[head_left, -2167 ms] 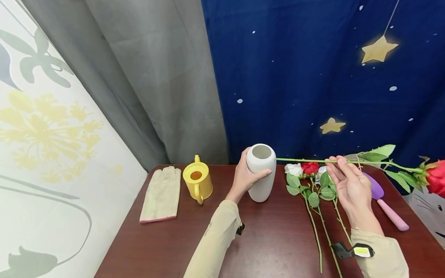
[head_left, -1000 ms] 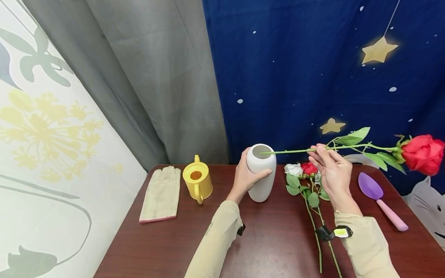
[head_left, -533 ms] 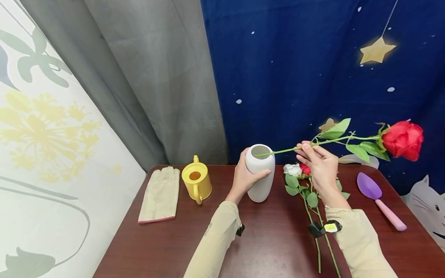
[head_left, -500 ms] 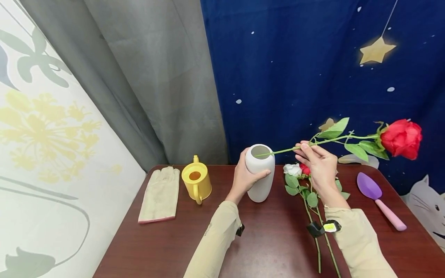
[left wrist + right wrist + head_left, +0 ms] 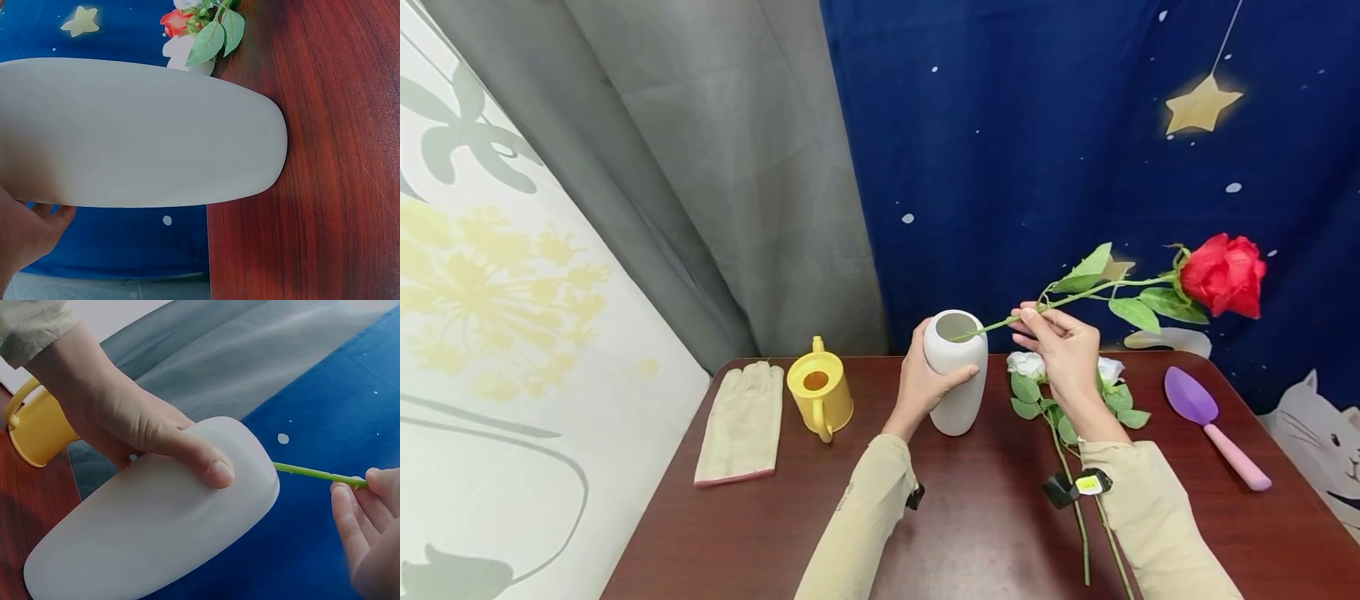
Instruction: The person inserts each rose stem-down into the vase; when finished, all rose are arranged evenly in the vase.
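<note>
my left hand (image 5: 925,386) wraps round the white vase (image 5: 953,373) so it stays put on the table (image 5: 985,517). my right hand (image 5: 1060,350) pinches the thin green stem of the red rose (image 5: 1223,275), low down, so i can steer it. the stem tip sits right at the vase's mouth. more roses (image 5: 1060,392) lie flat just beside the vase, close to grab.

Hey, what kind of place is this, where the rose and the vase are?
Probably a staged tabletop set for flower arranging, not a real shop or garden. A wooden table stands against hung backdrops: a grey curtain and a blue starry cloth. Laid out on it are a watering can, a glove and a trowel.
</note>
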Motion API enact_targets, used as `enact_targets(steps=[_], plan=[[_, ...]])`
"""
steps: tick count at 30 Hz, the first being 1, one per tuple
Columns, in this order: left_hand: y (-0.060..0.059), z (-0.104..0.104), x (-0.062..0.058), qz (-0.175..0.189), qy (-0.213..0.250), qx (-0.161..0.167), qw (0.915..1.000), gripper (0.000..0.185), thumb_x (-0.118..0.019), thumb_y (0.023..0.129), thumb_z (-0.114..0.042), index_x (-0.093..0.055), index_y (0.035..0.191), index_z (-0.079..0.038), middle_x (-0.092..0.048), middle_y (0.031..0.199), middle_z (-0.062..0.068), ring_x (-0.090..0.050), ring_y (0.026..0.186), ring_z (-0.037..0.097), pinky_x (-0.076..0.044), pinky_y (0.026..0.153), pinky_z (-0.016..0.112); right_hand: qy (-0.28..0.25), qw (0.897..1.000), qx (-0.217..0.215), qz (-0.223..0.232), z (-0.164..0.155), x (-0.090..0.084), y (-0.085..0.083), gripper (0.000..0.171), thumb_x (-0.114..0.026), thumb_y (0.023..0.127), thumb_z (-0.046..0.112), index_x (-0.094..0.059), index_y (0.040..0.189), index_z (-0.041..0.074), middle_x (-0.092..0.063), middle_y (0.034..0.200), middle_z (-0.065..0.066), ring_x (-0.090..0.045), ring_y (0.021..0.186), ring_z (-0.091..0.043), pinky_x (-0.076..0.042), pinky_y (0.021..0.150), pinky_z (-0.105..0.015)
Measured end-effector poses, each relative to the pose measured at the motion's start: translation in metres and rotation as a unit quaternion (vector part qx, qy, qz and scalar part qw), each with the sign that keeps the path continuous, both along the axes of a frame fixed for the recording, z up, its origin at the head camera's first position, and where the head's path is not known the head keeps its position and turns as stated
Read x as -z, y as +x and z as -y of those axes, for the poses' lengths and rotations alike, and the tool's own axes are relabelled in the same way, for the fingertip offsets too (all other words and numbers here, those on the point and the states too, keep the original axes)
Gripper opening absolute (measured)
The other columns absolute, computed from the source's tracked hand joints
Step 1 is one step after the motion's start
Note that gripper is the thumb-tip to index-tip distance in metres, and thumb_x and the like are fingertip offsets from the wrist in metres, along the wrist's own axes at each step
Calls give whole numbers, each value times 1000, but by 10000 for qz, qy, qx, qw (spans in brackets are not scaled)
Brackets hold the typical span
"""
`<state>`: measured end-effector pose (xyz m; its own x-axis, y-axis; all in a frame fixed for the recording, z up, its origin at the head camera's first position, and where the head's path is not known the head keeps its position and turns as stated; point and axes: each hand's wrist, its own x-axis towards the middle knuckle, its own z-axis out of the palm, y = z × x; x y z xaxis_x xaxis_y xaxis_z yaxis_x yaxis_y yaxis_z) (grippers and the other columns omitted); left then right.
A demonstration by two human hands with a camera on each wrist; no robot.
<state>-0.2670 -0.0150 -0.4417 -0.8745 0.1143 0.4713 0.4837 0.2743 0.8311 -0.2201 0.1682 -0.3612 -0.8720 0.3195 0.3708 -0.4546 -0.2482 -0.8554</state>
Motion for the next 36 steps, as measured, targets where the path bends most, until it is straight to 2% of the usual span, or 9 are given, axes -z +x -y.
enact_targets(steps=[7,12,17,19,25,29,31,33,36], plan=[[2,3,-1,7,22,-67,10000,90,-84,64,-41,-33,137,-34,-53,119,-12,-55,100,8,-49,78,34,48,9999,69,113,6,-1,-4,22,-67,84,6,-65,98,-11,-70,84,-9,-69,77,-20,-54,65,-29],[3,3,-2,54,8,-119,9999,90,-84,63,-41,-34,137,-34,-53,119,-12,-55,100,9,-49,79,35,715,9972,57,219,9,-2,-9,24,-66,86,8,-64,100,-11,-70,88,-10,-68,78,-18,-53,66,-28],[3,3,-1,86,-1,-161,9998,90,-84,62,-40,-34,137,-36,-53,119,-13,-54,99,7,-48,79,33,1644,9860,27,279,20,-16,2,24,-61,90,7,-63,102,-14,-65,100,-25,-68,83,-21,-53,69,-29],[2,3,0,75,-13,-155,9999,90,-84,63,-40,-34,137,-37,-53,119,-13,-54,99,7,-48,79,32,1873,9819,30,267,22,-16,3,24,-60,90,7,-63,103,-14,-63,103,-27,-67,85,-25,-53,69,-30],[1,3,1,20,-11,-209,9998,91,-85,62,-39,-34,137,-37,-53,118,-13,-55,100,7,-48,79,32,2454,9680,179,492,23,1,-12,30,-67,87,23,-69,102,-3,-67,102,-16,-68,81,-17,-54,68,-30],[1,1,0,-13,-46,-122,9999,90,-84,63,-39,-33,138,-34,-53,120,-11,-55,100,8,-49,78,33,2954,9519,549,594,26,3,-12,26,-69,85,22,-72,99,0,-70,93,-12,-66,67,-10,-53,61,-25],[1,0,-1,-12,-60,-85,9999,90,-83,64,-40,-32,138,-34,-53,120,-10,-55,100,9,-49,77,33,3146,9451,646,599,27,4,-11,25,-70,84,21,-72,101,3,-70,91,-12,-65,66,-10,-51,57,-21],[1,-1,-1,-6,-46,-90,9999,89,-83,65,-40,-33,138,-34,-53,120,-9,-55,99,10,-50,76,33,3239,9423,567,632,26,6,-9,28,-71,83,21,-69,106,4,-69,93,-12,-64,72,-13,-50,56,-18],[2,-1,-1,-8,-26,-77,10000,89,-83,65,-39,-34,138,-33,-54,120,-8,-55,99,10,-50,76,32,3091,9481,124,738,21,13,-6,40,-72,83,20,-60,117,1,-64,106,-17,-62,87,-20,-52,62,-21]])
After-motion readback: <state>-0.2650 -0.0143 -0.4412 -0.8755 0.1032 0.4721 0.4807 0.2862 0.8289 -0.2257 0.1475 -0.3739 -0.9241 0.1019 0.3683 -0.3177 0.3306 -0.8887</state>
